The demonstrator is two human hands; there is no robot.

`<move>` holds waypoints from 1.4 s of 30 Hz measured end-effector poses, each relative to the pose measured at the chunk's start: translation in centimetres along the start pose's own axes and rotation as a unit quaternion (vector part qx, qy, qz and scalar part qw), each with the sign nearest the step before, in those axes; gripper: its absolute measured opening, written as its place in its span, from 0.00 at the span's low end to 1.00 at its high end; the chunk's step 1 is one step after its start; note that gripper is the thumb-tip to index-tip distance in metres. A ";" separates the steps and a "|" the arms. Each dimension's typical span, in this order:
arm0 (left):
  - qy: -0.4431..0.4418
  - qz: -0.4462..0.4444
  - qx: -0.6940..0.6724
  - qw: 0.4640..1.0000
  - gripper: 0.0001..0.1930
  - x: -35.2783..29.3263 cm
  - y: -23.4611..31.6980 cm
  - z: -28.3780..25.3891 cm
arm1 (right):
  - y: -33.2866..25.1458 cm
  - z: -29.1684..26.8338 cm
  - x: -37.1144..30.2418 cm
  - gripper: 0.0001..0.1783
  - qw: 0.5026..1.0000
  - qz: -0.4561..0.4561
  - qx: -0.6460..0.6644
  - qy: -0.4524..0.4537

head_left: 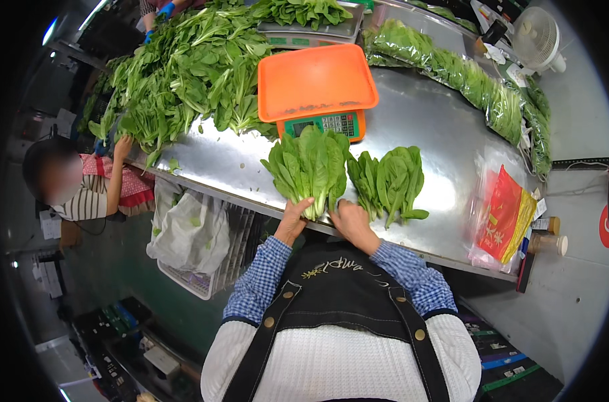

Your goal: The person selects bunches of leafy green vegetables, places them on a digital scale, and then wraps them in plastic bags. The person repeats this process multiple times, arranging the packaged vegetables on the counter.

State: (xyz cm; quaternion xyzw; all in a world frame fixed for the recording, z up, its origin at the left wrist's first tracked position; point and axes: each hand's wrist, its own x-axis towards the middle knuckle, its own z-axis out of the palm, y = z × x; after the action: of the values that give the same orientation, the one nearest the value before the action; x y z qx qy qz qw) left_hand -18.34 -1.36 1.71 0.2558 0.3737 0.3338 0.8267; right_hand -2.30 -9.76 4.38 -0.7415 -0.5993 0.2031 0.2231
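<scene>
A bunch of leafy greens [309, 167] with pale stalks stands over the near edge of the metal table, leaves pointing away from me. My left hand [295, 218] is closed round its stalks from the left, thumb across the front. At the right side of the bunch, my right hand [351, 221] is curled closed, its fingertips at the stalk ends and partly hidden. A second, looser pile of greens [391, 181] lies flat just beyond my right hand. Right behind the bunch sits an orange weighing scale [318, 80], its tray bare apart from dark specks.
A large heap of loose greens [190, 74] covers the table's far left. Bagged greens [445, 70] line the far right. Red and yellow plastic bags [505, 214] lie at the right edge. A co-worker [103, 177] stands at the left; another person's blue-gloved hand [165, 10] shows behind the heap.
</scene>
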 end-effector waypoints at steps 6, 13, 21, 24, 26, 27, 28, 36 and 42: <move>0.006 0.042 0.060 0.997 0.34 -3.2 1.4 0.5 | 1.9 1.8 1.4 0.15 0.855 0.125 0.480 -0.151; -0.035 0.204 0.164 0.964 0.31 -2.3 8.6 6.6 | -5.0 -6.5 4.5 0.10 0.841 -0.017 0.540 0.027; -0.051 0.347 0.174 0.920 0.25 9.1 17.2 15.7 | -4.1 -12.9 18.6 0.10 0.917 -0.086 0.311 0.234; 0.104 0.179 0.309 0.928 0.29 17.6 16.1 11.6 | 0.0 -9.7 22.7 0.14 0.968 -0.051 0.123 0.212; 0.046 0.253 0.366 0.894 0.32 19.8 16.3 10.9 | 2.0 -9.0 23.4 0.20 0.987 -0.013 0.038 0.158; 0.021 0.295 0.391 0.872 0.34 21.1 17.3 10.4 | 2.9 -8.3 24.0 0.21 0.977 -0.033 0.062 0.203; 0.034 0.288 0.480 0.828 0.38 23.0 18.2 7.0 | 2.0 -8.4 24.2 0.21 0.982 -0.028 0.063 0.174; 0.136 0.181 0.586 0.778 0.64 19.8 19.8 3.0 | 2.8 -10.3 22.8 0.28 0.986 0.017 0.112 0.122; 0.192 0.295 0.560 0.750 0.63 17.0 18.0 7.8 | 0.8 -10.6 23.3 0.35 0.989 0.043 0.033 0.136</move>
State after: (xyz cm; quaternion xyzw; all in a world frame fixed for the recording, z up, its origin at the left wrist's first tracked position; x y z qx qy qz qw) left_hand -10.20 21.56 10.84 0.7012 0.5503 0.3338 0.3067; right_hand 9.00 11.97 11.78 -0.7799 -0.5237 0.1293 0.3174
